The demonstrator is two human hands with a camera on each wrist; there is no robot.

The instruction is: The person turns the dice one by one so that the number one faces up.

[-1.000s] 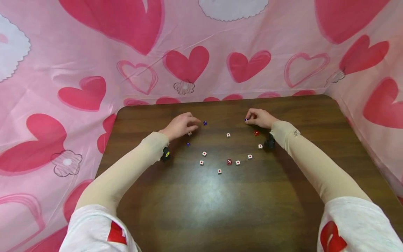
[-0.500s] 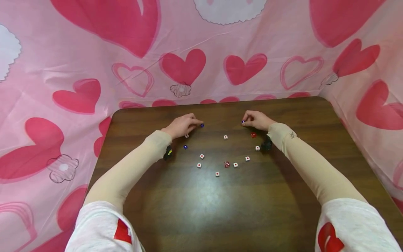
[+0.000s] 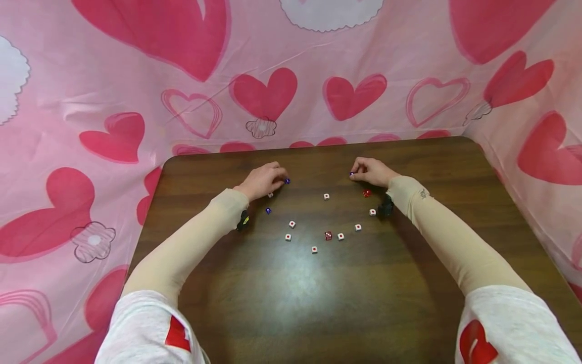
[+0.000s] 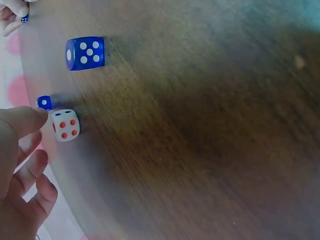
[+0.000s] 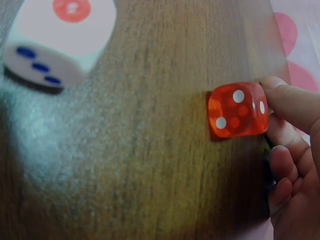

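My left hand [image 3: 263, 181] is at the far left of the table, with thumb and index fingertips at a small blue die [image 3: 287, 181]. In the left wrist view the thumb tip overlaps that blue die [image 4: 44, 102]; the index tip is hidden. A white die [image 4: 66, 125] lies just nearer than it, and another blue die [image 4: 86, 53] stands apart. Farther right, my right hand [image 3: 374, 173] pinches a blue die [image 3: 352, 174] between thumb and index finger. A translucent red die [image 5: 238, 110] sits on the wood below the right hand, covering the fingertips in the right wrist view.
Several white dice, among them one at the back [image 3: 326, 196] and one at the front [image 3: 314, 249], lie across the middle of the brown table [image 3: 291, 313]. A dark red die [image 3: 328, 235] is among them. A pink heart-print cloth [image 3: 195, 121] hangs behind the table.
My left fingers have closed in on the blue die, which has shifted slightly left toward the hand. The right hand keeps its pinch at about the same spot.
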